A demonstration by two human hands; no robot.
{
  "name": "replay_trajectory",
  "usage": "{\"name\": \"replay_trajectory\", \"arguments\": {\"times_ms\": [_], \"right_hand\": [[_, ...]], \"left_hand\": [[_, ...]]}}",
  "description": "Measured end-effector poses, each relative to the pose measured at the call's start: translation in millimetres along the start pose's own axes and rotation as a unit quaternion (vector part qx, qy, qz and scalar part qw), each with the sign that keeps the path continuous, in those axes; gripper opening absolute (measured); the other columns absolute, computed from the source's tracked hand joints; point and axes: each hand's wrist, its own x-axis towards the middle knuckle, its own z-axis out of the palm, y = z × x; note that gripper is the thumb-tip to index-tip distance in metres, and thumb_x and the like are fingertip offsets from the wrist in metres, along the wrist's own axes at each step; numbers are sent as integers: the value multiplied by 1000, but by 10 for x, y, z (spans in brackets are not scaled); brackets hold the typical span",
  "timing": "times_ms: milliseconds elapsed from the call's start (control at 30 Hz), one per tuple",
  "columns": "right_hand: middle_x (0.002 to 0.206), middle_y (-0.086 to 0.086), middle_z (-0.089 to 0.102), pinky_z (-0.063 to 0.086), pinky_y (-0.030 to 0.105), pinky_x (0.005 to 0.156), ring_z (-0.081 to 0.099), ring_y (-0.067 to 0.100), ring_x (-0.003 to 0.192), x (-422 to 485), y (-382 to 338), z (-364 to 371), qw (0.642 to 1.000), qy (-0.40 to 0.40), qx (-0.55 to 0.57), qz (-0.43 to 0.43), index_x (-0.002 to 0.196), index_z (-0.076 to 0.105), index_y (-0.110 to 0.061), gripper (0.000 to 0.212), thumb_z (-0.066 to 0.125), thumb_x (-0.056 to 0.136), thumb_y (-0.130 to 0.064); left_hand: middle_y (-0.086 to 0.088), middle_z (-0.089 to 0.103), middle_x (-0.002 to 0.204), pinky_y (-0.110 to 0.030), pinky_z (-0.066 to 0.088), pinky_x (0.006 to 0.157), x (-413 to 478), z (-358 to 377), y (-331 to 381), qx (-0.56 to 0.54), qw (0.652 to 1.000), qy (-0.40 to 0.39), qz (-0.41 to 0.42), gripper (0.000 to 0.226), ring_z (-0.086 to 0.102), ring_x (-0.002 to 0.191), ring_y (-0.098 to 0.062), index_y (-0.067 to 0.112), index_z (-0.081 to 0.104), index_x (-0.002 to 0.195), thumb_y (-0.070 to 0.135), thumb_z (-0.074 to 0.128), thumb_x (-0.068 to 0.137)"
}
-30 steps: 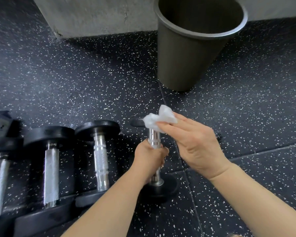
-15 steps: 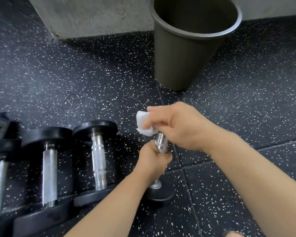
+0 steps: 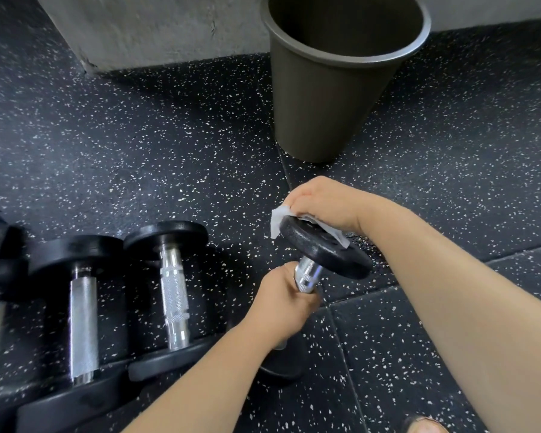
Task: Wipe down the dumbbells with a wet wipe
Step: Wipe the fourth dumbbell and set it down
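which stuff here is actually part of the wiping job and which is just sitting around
In the job:
held dumbbell
wet wipe
left hand on the handle
right hand pressing the wipe
dumbbells on the floor

Just there:
bin
concrete block
speckled floor

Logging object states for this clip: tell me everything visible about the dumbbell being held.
The held dumbbell has black round end plates and a shiny metal handle. It is tilted, its upper plate leaning right and its lower plate near the speckled floor, contact unclear. The left hand grips the handle; the right hand presses a white wet wipe onto the upper plate's face.
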Motion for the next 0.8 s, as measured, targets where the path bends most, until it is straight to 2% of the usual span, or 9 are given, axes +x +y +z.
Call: {"name": "replay_trajectory", "arguments": {"times_ms": [100, 167, 267, 333, 400, 500, 567, 667, 800], "right_hand": [[80, 10, 46, 33, 31, 62, 38, 18, 77, 1, 155, 9, 998, 9, -22, 55, 75, 49, -11, 19, 45, 91, -2], [72, 9, 39, 27, 33, 66, 31, 20, 75, -60, 250, 25, 997, 36, -7, 74, 64, 39, -15, 26, 46, 86, -1], [61, 2, 32, 23, 36, 64, 28, 20, 66, -186, 419, 34, 985, 67, 103, 122, 55, 33, -21, 25, 51, 70, -12], [59, 4, 35, 23, 36, 60, 30, 19, 61, -294, 525, 59, 967, 84, 177, 162, 53, 37, -21, 16, 52, 59, -18], [65, 16, 44, 34, 38, 65, 42, 22, 64, -386, 607, 122, 948, 118, 213, 207, 59, 52, -16, 8, 55, 55, -22], [71, 30, 51, 39, 39, 68, 48, 27, 66, -513, 576, 238, 911, 180, 283, 239, 72, 63, -2, 16, 52, 64, -9], [64, 19, 46, 32, 33, 57, 41, 23, 59, -516, 518, 343, 892, 234, 306, 238, 66, 55, -2, 15, 47, 77, 3], [56, 11, 38, 25, 30, 57, 33, 20, 58, -529, 313, 497, 890, 287, 300, 187, 59, 46, -8, 27, 48, 86, -2], [51, 5, 47, 35, 27, 51, 40, 18, 49, -646, 102, 537, 933, 264, 219, 104, 68, 53, 6, 33, 57, 92, -17]], "left_hand": [[13, 34, 48, -20, 26, 45, -32, -10, 6, 15, 1000, -7, 7, 43, 26, 46, -7, 26, 36, 55, -4, 58, 78], [13, 34, 46, -17, 26, 42, -43, -8, 16, 28, 1000, -3, 6, 43, 26, 44, -4, 25, 36, 55, -3, 57, 79], [13, 32, 39, -14, 24, 39, -72, 8, 34, 40, 999, -12, 11, 44, 24, 41, -2, 25, 34, 53, -4, 55, 80], [13, 32, 42, -17, 25, 40, -83, 9, 38, 38, 999, -6, 8, 43, 25, 43, -4, 25, 35, 54, -3, 55, 79], [13, 35, 48, -20, 27, 44, -67, 5, 39, 25, 1000, 5, -3, 41, 27, 45, -8, 27, 39, 54, -1, 56, 78], [9, 37, 50, -25, 28, 48, -7, 16, 36, -12, 999, 38, -35, 45, 28, 46, -12, 33, 46, 48, -1, 56, 75], [6, 38, 50, -24, 29, 47, 47, 35, 23, -34, 995, 80, -58, 39, 30, 45, -14, 31, 47, 53, 0, 57, 75], [0, 42, 52, -25, 32, 47, 78, 43, 19, -62, 986, 139, -66, 20, 34, 46, -16, 17, 45, 66, 1, 56, 73], [-4, 47, 59, -25, 33, 47, 90, -1, 1, -42, 985, 158, -55, 13, 40, 51, -18, 12, 46, 70, 4, 55, 74]]}}
